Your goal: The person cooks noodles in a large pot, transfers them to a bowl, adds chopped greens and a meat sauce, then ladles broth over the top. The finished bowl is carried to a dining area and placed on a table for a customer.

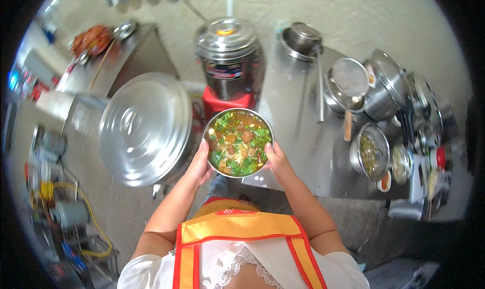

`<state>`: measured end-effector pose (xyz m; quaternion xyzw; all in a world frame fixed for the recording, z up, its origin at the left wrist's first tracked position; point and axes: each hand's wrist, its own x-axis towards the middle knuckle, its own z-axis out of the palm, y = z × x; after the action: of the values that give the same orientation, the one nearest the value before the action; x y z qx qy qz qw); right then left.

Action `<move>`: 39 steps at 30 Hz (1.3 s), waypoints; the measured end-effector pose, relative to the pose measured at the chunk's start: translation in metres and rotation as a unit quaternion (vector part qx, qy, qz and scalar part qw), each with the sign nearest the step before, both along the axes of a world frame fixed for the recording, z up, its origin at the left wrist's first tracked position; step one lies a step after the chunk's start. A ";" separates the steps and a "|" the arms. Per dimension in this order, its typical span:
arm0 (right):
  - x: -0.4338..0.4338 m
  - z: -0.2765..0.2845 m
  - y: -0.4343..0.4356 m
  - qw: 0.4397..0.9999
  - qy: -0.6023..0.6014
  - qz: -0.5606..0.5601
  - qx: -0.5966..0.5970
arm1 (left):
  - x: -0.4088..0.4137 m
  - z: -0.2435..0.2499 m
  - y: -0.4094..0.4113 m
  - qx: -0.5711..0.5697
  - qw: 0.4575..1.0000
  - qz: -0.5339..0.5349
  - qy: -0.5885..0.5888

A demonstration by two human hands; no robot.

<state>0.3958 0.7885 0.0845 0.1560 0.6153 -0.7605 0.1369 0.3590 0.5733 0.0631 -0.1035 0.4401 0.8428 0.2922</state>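
Between my two hands is a round metal bowl [206, 128] of soup [239, 143], held out in front of me. Chunks of meat, green herbs and pale shreds float in its brown broth. My left hand [202, 164] grips the left side of the rim, thumb on top. On the opposite side my right hand [278, 160] holds the rim the same way. Just beyond the bowl stands a tall metal pot [225, 79] with a shiny lid [227, 37], on a red base [229, 100].
Left of the bowl is a large metal lid [146, 130] on a vessel. A steel table [303, 152] on the right carries a strainer [349, 77], a bowl of greenish food [369, 154] and stacked pots [384, 86]. A yellow hose [93, 221] lies at lower left.
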 end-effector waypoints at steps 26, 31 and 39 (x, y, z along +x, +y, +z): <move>0.163 0.003 -0.520 0.852 -0.171 0.433 -0.238 | 0.375 0.038 -0.442 -0.053 0.859 0.509 0.014; 0.169 0.021 -0.630 0.824 -0.196 0.491 -0.203 | 0.400 0.025 -0.527 -0.024 0.816 0.576 -0.042; 0.134 0.000 -0.801 0.796 -0.155 0.565 -0.150 | 0.382 0.014 -0.667 0.007 0.764 0.639 -0.086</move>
<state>0.5303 -0.0123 0.0847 -0.1264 0.4429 -0.5964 0.6574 0.7405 -0.0941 0.0766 -0.4306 0.2388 0.8251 -0.2770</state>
